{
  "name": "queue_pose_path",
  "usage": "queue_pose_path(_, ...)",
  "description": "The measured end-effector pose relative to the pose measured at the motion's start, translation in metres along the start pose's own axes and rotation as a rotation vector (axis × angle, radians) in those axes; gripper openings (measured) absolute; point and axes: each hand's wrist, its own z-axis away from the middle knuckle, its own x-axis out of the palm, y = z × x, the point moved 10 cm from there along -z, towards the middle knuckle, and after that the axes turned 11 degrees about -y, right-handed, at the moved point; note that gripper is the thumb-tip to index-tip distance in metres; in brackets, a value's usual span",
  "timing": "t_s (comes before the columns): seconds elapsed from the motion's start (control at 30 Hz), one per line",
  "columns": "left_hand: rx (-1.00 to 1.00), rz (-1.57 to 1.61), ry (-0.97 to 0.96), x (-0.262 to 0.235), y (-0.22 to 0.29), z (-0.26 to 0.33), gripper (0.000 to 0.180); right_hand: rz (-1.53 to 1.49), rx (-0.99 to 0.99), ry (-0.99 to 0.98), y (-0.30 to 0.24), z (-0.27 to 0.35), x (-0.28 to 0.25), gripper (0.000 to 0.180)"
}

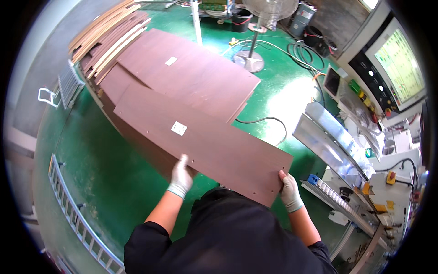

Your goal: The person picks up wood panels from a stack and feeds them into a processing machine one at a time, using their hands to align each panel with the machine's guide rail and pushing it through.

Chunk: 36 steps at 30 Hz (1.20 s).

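Observation:
A long dark-brown board (219,150) lies across in front of my body, with a white square label (179,128) on its upper face and small drilled holes along its edges. My left hand (181,177), in a white glove, is closed on the near long edge, its thumb on top. At the board's right end, my right hand (290,189), gloved too, grips the short edge with the fingers underneath hidden. The board's far side overlaps a stack of wider brown panels (196,68), whose top one bears another white label (171,60).
Narrow brown and tan strips (107,39) are piled at the far left. On the right stand a machine with a lit screen (399,66) and a metal guide rail (333,141). A pedestal fan (250,59) and loose hoses occupy the far floor. A ladder-like metal frame (75,208) is at left.

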Motion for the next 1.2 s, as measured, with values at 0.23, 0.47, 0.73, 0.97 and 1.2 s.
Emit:
queue_pose_path(0.23, 0.298, 0.253, 0.212, -0.072, 0.086, -0.059, 0.053, 0.176, -0.22, 0.265, -0.045, 0.047, -0.035, 0.042)
queue_pose_path(0.47, 0.258, 0.337, 0.262, 0.007, 0.056, -0.027, 0.065, 0.413, -0.483, 0.479, -0.043, 0.101, -0.088, 0.062)
queue_pose_path(0.73, 0.093, 0.116, -0.137, 0.084, 0.035, -0.093, 0.073, 0.217, -0.322, 0.698, -0.006, 0.15, -0.121, 0.044)
queue_pose_path(0.97, -0.093, 0.055, -0.168, 0.17, -0.039, -0.121, 0.062, 0.191, -0.344, 0.856, -0.021, 0.206, -0.172, 0.044)
queue_pose_path(1.2, -0.2, -0.012, -0.248, 0.216, -0.117, -0.136, 0.049, 0.094, -0.303, 0.922, -0.025, 0.242, -0.258, 0.034)
